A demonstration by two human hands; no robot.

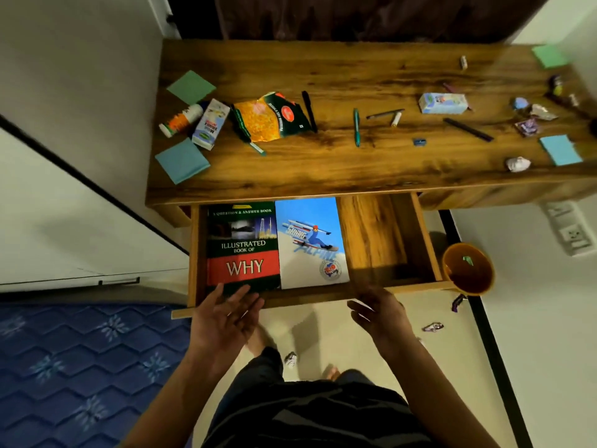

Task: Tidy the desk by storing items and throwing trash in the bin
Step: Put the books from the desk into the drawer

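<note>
The wooden desk's drawer (426,240) is pulled out. Inside lie a green-and-red "WHY" book (244,244) and a blue skiing notebook (310,240), side by side at the left. My left hand (226,315) hovers with fingers spread at the drawer's front edge, below the WHY book. My right hand (378,310) is at the front edge further right, fingers relaxed, holding nothing. On the desk top (355,163) lie a snack wrapper (271,116), pens (356,126), sticky-note pads (182,160), small cartons (443,103), a bottle (181,119) and crumpled papers (518,163).
An orange bin (468,270) stands on the floor right of the drawer, a green scrap inside. Wrappers (433,327) and a paper ball (290,358) lie on the floor near my feet. A blue mattress (80,367) is at the lower left, with a wall to the left.
</note>
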